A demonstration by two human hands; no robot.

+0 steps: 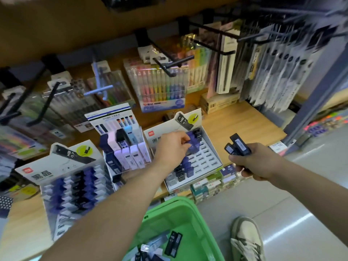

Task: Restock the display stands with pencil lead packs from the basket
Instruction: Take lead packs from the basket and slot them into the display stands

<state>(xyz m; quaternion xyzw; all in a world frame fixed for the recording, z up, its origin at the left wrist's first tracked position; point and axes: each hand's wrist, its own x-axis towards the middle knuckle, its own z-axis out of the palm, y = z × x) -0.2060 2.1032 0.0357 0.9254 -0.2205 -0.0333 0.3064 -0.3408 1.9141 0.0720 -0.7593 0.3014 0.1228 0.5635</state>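
L hand (172,147) pinches purple lead pack (192,146) at slotted stand (207,155); R hand (258,162) grips spare packs (239,146). Packs prob. light, rigid, slick plastic; pinch narrow sides near top.

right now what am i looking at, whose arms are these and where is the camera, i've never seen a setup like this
There is no machine here. A person wears one wide camera on the head, so this single picture looks down along their own arms. A wooden shelf carries a left display stand, nearly full, and a right display stand with many empty slots. The left hand reaches into the right stand and seems to pinch a purple pack there. The right hand grips a few dark packs, held clear of the stand. Below, beside the person's shoe, a green basket holds spare packs.
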